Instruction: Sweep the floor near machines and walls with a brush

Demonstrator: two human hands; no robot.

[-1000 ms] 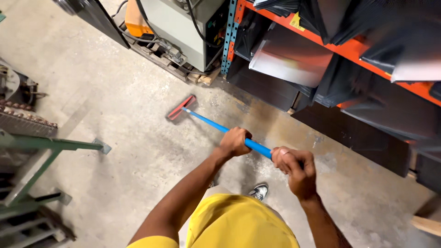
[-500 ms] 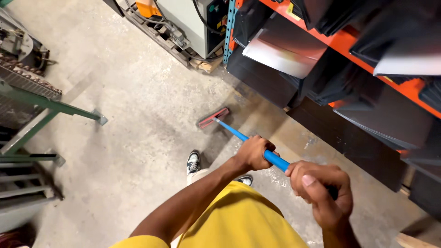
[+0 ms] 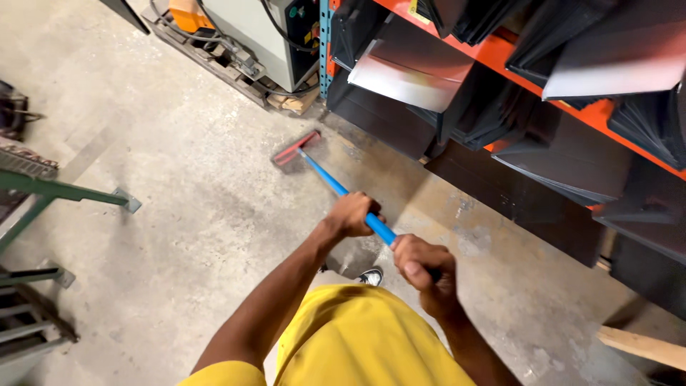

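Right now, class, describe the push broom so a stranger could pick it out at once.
Find the orange shelving rack stacked with dark metal sheets. On the concrete floor before it lies the broom's red head. Its bright blue handle runs back to the left hand and right hand; nothing else here is blue.

The stained concrete floor (image 3: 179, 186) carries a red broom head (image 3: 296, 151) and a wooden pallet (image 3: 236, 68).

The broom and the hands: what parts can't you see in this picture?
Head view only:
- Broom: the handle's top end is hidden inside the right hand; the bristles of its red head are blurred.
- Left hand: its palm is wrapped round the handle, out of sight.
- Shoe: mostly covered by the yellow shirt.
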